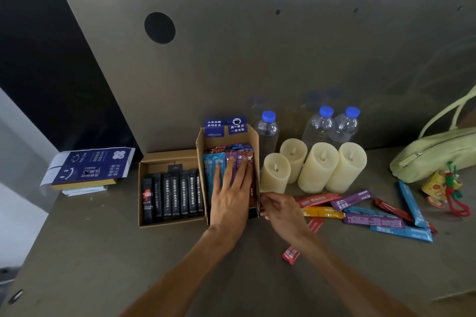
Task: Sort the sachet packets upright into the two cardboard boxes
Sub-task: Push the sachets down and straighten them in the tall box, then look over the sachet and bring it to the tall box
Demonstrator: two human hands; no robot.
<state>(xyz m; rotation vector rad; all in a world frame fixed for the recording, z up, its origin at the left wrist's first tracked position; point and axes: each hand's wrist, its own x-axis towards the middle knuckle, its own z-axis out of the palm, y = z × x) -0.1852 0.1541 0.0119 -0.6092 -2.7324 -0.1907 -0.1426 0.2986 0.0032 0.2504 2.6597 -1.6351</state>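
**Two boxes part-filled, loose sachets on the right**

A grey table (103,252) carries everything. One pale green bag (435,154) lies at its far right.

Two cardboard boxes stand side by side near the middle. The tall box (201,170) is open, with a blue printed flap at the back. It holds coloured sachets (215,162) standing on end: two blue, one purple and one brown show in front, and those behind cannot be counted. The low box (167,156) touches its left side and holds seven black sachets (175,195) in a row.

One stack of blue printed cards (87,166) sits at far left. Four cream candles (318,167) stand just right of the tall box, with three clear water bottles (319,126), all blue-capped, behind them.

The left hand (231,193) lies flat on the coloured sachets, fingers straight and spread. The right hand (280,210) has its fingers curled at the tall box's near right corner. Whether they pinch the cardboard or a packet cannot be told.

Nine loose sachets (373,221) lie overlapped to the right of that hand: three blue, three red, two purple, one orange. One short red packet (291,255) lies apart, nearer the person.
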